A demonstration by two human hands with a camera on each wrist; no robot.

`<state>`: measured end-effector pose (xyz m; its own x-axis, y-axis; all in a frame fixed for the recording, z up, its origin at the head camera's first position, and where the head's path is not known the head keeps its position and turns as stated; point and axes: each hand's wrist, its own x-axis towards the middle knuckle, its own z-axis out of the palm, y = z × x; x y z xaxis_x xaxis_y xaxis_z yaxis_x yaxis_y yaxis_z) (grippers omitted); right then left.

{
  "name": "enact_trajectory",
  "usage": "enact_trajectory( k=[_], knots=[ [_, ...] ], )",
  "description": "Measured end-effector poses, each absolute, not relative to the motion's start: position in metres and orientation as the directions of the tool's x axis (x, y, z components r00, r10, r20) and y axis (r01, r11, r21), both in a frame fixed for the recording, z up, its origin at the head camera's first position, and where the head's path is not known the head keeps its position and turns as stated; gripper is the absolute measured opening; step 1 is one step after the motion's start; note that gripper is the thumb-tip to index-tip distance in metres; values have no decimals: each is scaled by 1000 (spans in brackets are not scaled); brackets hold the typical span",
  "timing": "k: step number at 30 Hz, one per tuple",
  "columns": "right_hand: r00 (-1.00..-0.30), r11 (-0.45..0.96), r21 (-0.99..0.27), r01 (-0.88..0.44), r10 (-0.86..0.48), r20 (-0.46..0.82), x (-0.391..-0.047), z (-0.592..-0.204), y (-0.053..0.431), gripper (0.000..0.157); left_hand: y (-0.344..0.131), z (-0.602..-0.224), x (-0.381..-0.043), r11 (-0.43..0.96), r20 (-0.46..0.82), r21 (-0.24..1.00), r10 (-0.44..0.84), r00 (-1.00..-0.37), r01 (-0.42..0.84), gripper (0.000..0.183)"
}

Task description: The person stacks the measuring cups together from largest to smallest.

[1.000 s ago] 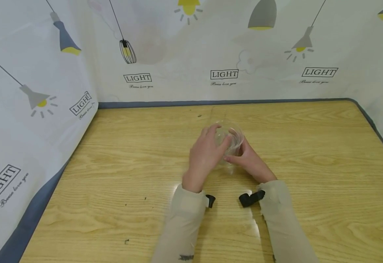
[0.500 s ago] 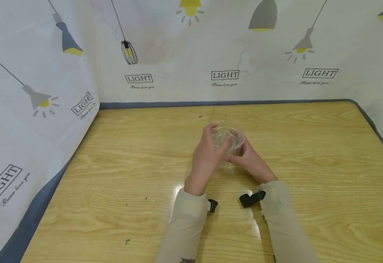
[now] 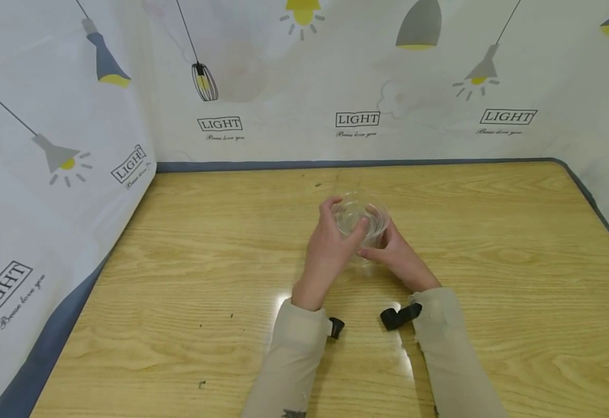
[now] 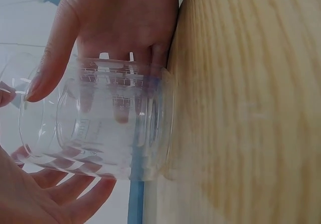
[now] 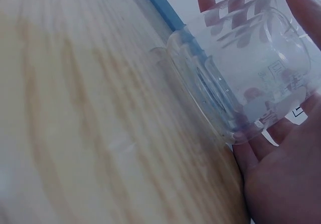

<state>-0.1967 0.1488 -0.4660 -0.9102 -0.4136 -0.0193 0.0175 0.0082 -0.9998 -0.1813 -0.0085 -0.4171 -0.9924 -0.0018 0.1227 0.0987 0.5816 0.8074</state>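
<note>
A clear beaker (image 4: 163,121) with white graduation marks stands upright on the wooden table, its rim and rings showing from above in the head view. Another clear vessel (image 3: 353,219) seems to sit inside it, though the transparent walls overlap and hide how deep. My left hand (image 3: 327,252) grips the upper part from the left, thumb at the near side and fingers round the far left. Lower down, my right hand (image 3: 402,258) holds the beaker's right side, thumb in front and fingers partly hidden behind. Both hands show through the glass in the wrist views.
The light wood table (image 3: 189,249) spreads around the hands. White lamp-printed sheets (image 3: 283,81) bound its back and sides, with a dark blue edge (image 3: 241,166) along the rear. Black camera mounts (image 3: 400,317) stick out from both cuffs.
My left hand has shifted slightly, its fingers spreading left and down round the glass and uncovering more of the rim. My right hand and the beaker stay about where they were.
</note>
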Motion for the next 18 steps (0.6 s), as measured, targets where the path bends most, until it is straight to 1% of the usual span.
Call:
enact_trajectory(
  k=[8, 12, 18],
  knots=[
    [-908, 9, -998, 59, -415, -57, -190, -455, 143, 84, -12, -419, -180, 562, 90, 825, -20, -996, 63, 67],
    [-910, 26, -998, 61, -409, -66, -185, -450, 143, 85, -12, -421, -179, 546, 91, 834, -7, -996, 73, 70],
    [-914, 27, -998, 60, -401, -66, -188, -448, 145, 85, -13, -420, -183, 527, 101, 845, 12, -995, 92, 72]
  ],
)
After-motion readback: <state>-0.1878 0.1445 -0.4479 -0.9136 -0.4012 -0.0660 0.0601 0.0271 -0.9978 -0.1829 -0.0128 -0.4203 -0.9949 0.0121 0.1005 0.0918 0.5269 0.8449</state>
